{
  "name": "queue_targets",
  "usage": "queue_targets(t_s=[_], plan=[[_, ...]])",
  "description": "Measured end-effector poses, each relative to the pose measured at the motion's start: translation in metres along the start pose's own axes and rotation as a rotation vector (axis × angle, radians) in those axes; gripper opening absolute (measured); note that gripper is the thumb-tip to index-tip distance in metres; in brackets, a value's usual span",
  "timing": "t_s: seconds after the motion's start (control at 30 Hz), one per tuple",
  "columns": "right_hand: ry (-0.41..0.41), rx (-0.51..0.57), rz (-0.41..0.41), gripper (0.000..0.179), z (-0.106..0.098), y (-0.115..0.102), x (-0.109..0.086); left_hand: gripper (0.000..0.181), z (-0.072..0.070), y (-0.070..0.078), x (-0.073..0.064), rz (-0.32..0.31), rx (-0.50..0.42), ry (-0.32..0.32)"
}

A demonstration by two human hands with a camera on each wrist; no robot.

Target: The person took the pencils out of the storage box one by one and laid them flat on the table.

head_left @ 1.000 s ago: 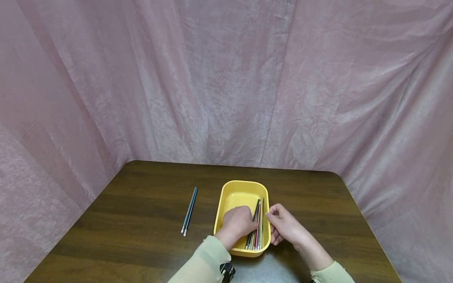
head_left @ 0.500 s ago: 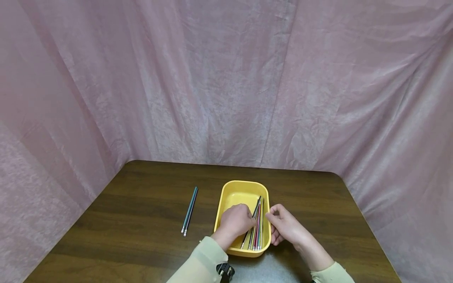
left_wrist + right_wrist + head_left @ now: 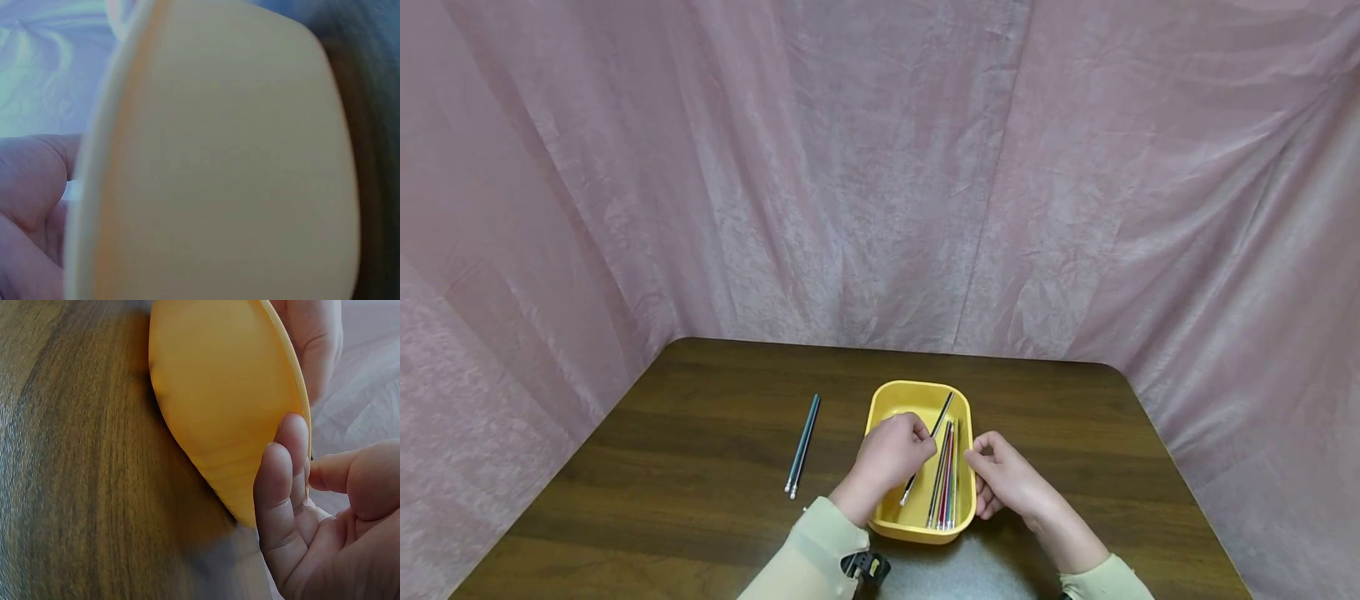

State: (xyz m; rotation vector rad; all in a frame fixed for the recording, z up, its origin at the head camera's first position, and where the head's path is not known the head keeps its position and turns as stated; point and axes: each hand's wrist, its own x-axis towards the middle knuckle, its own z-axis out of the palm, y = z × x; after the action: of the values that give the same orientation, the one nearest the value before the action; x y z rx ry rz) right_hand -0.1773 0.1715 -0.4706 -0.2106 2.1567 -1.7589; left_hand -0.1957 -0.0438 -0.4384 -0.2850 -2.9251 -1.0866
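My left hand (image 3: pixel 892 452) is over the yellow plastic tray (image 3: pixel 917 536) and pinches a dark pencil (image 3: pixel 943 410). That pencil slants across the tray, its white eraser end toward me. Several more pencils (image 3: pixel 944 483) of mixed colours lie together along the tray's right side. My right hand (image 3: pixel 1009 477) holds the tray's right rim between thumb and fingers; in the right wrist view its fingertips (image 3: pixel 275 469) press the outer wall. The left wrist view is mostly filled by the tray's wall (image 3: pixel 237 156), which hides the pencil.
On the brown wooden table (image 3: pixel 715 417), two dark blue-green pencils (image 3: pixel 802 447) lie side by side left of the tray, white erasers toward me. A pink curtain (image 3: pixel 880 183) hangs behind the table and at both sides.
My left hand has drawn the dark pencil away from the bunch, to the left and up, so it now lies apart from the others. The right hand stays at the rim.
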Motion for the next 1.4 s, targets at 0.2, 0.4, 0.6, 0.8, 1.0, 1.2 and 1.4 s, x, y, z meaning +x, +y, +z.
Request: queue_targets(t_s=[0.2, 0.4, 0.6, 0.8, 1.0, 1.2, 1.4], plan=[[0.004, -0.008, 0.003, 0.020, -0.001, -0.001, 0.000, 0.010, -0.014, -0.001, -0.001, 0.016, -0.033, 0.038], [0.005, -0.004, 0.001, 0.020, -0.001, -0.002, -0.001, 0.008, -0.028, -0.004, -0.004, 0.023, -0.062, 0.069], [0.001, 0.000, 0.000, 0.021, -0.001, -0.001, -0.003, 0.008, -0.041, -0.009, -0.006, 0.009, -0.108, 0.090], [0.002, -0.001, -0.002, 0.021, -0.001, 0.000, -0.002, 0.010, -0.057, -0.017, -0.007, -0.008, -0.173, 0.110], [-0.001, -0.007, 0.001, 0.021, -0.001, 0.000, -0.001, 0.008, -0.067, -0.030, -0.008, -0.007, -0.172, 0.154], [-0.004, -0.004, 0.000, 0.022, -0.001, 0.000, 0.000, 0.008, -0.076, -0.042, -0.009, -0.022, -0.154, 0.197], [-0.004, -0.002, 0.008, 0.021, 0.000, -0.001, 0.001, 0.010, -0.086, -0.058, -0.011, -0.060, -0.142, 0.229]])
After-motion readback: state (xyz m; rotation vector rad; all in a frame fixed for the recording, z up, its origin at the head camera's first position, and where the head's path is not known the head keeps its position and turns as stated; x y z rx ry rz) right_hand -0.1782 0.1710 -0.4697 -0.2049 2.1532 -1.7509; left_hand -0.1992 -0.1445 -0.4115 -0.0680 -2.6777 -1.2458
